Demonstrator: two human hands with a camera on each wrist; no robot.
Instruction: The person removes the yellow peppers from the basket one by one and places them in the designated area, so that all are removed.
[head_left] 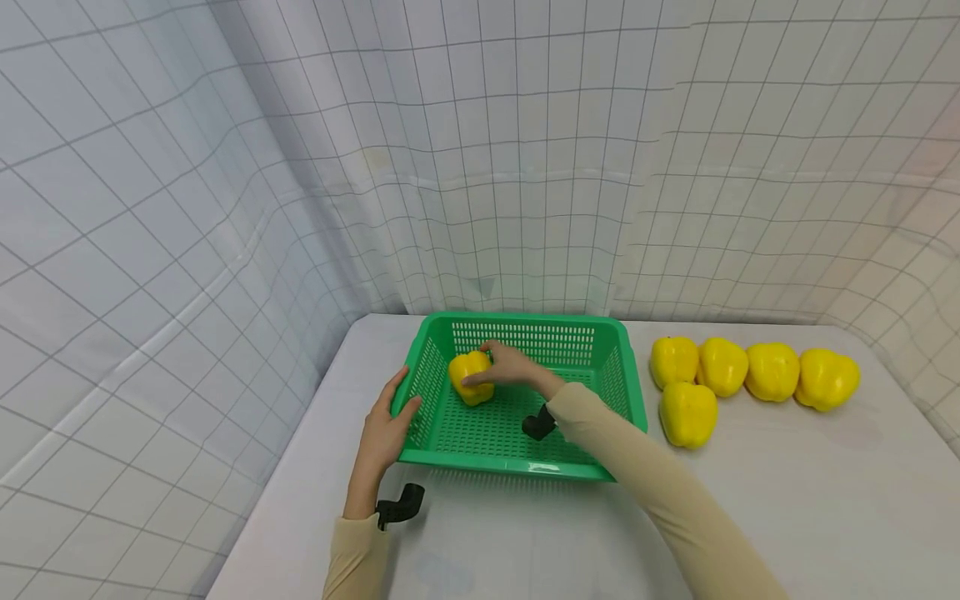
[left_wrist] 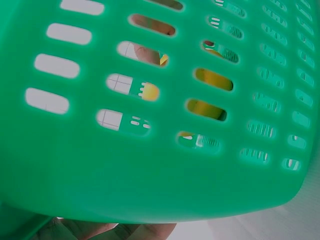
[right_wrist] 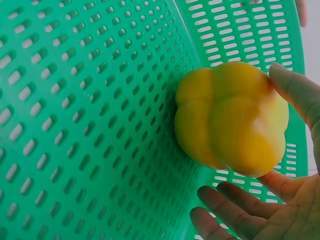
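A green plastic basket (head_left: 480, 461) with slotted sides stands on the table. Inside it, near the left wall, is a yellow bell pepper (head_left: 474, 393). My right hand (head_left: 517, 369) reaches in and pinches this pepper between thumb and index finger; in the right wrist view the other fingers (right_wrist: 235, 212) stay off it, and the pepper (right_wrist: 230, 120) sits close over the slotted floor. At the left rim my left hand (head_left: 384, 433) grips the basket, thumb over the edge. From the left wrist, the basket wall (left_wrist: 150, 175) fills most of the view, with fingertips below it.
Several more yellow bell peppers (head_left: 772, 372) lie right of the basket, most in a row and one (head_left: 688, 415) in front. White grid-patterned curtains (head_left: 525, 167) hang behind and at both sides. Black wrist mounts (head_left: 402, 503) stick out from both arms.
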